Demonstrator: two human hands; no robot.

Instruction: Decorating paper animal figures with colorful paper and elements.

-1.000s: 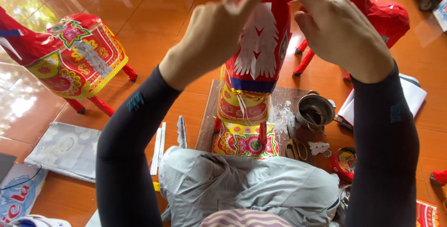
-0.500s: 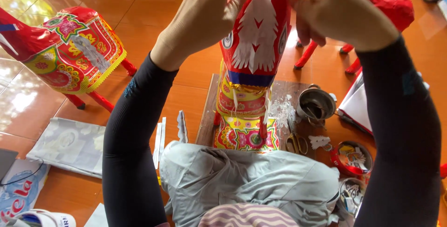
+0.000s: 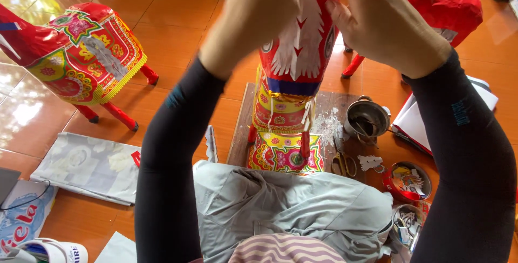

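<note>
A red paper horse figure (image 3: 295,52) with white wing-like cutouts and a yellow patterned saddle cloth stands in front of me on a wooden board (image 3: 242,133). My left hand (image 3: 260,9) wraps around the upper left side of its neck. My right hand (image 3: 386,22) pinches the red paper at the top of the neck, fingers bent. Both arms wear black sleeves. The top of the figure is cut off by the frame edge.
Another decorated red paper horse (image 3: 81,58) stands at the left, a plain red one (image 3: 437,4) at the upper right. A metal cup (image 3: 367,117), scissors (image 3: 345,163), white paper scraps, round tins (image 3: 407,179) and printed sheets (image 3: 89,168) lie on the orange tiled floor.
Both hands have shifted higher along the horse's neck, and the view has tilted slightly so the figure sits higher in the frame.
</note>
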